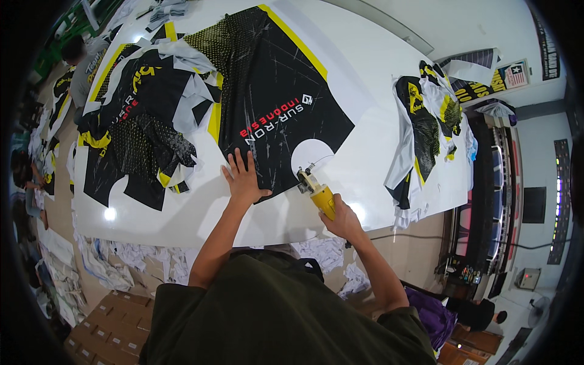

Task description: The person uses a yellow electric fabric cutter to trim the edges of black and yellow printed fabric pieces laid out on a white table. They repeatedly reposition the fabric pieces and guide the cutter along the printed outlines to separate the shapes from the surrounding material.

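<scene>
1. The crumpled heap of black, yellow and grey printed cloth (pixel 143 137) lies against the panel's left side; a snag there could drag it askew
2. The left hand (pixel 244 184), fingers spread, rests on the lower edge of the black printed cloth panel with yellow edging (pixel 280 73), laid out on the white table (pixel 371 121); too light a press could let the cloth creep
3. The yellow handheld cutter (pixel 324 202), its head at the panel's lower right edge, could nick the print if it wanders
4. The right hand (pixel 344 220) wraps the cutter's body; a wrist twist could tilt it
</scene>
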{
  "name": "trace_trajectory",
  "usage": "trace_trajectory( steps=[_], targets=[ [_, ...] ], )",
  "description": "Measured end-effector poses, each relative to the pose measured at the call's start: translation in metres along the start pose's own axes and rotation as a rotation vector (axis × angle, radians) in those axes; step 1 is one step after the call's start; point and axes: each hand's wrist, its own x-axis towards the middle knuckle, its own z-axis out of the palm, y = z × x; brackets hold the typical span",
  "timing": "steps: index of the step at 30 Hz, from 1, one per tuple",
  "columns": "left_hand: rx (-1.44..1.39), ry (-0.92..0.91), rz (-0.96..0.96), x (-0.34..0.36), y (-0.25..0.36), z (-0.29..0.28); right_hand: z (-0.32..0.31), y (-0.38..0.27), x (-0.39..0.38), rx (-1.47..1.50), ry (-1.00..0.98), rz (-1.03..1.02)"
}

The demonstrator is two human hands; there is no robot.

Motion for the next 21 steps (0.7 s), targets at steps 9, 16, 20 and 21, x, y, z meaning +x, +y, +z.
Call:
trace_trajectory(
  steps=[9, 16, 20, 21],
  targets=[
    [-0.028, -0.006, -0.012, -0.002, 0.004, -0.005, 0.002, -0.01, 0.01, -0.003, 0.0, -0.012],
    [-0.018, 0.022, -0.001, -0.003, 0.003, -0.003, 0.011, -0.022, 0.012, 0.04, 0.033, 0.043],
    [-0.006, 0.021, -0.005, -0.003, 0.004, -0.004, 0.015, -0.035, 0.015, 0.048, 0.034, 0.107],
    [-0.006, 0.022, -0.005, -0.003, 0.005, -0.005, 0.014, -0.04, 0.016, 0.058, 0.04, 0.121]
  ],
)
